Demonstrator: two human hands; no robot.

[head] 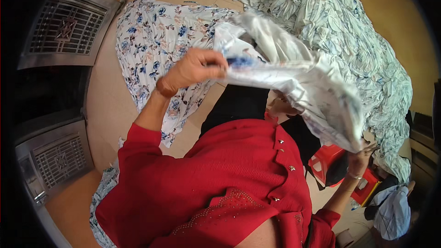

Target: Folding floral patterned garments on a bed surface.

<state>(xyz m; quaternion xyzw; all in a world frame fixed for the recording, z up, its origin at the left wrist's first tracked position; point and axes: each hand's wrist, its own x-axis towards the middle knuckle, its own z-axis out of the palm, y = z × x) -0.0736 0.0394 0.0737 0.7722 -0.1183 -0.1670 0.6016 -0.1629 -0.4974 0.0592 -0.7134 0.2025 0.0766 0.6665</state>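
Observation:
A white satiny cloth with a blue floral print [275,75] is stretched in the air in front of my body, blurred by motion. My left hand [198,67] pinches its left edge between thumb and fingers. At the cloth's lower right end, my right hand [360,160] grips a corner, with some fingers sticking out past it. Beneath and beyond lies a white fabric with blue and peach flowers [165,38], spread over the floor. My black-clothed legs [237,106] and a bare foot [282,106] are partly covered by the raised cloth.
A large heap of crumpled pale fabric [344,38] fills the upper right. Red plastic stools [318,165] stand near my right arm. A person in light blue clothing [392,210] is at the lower right. Metal grille doors [65,24] line the left. More printed fabric [103,199] lies lower left.

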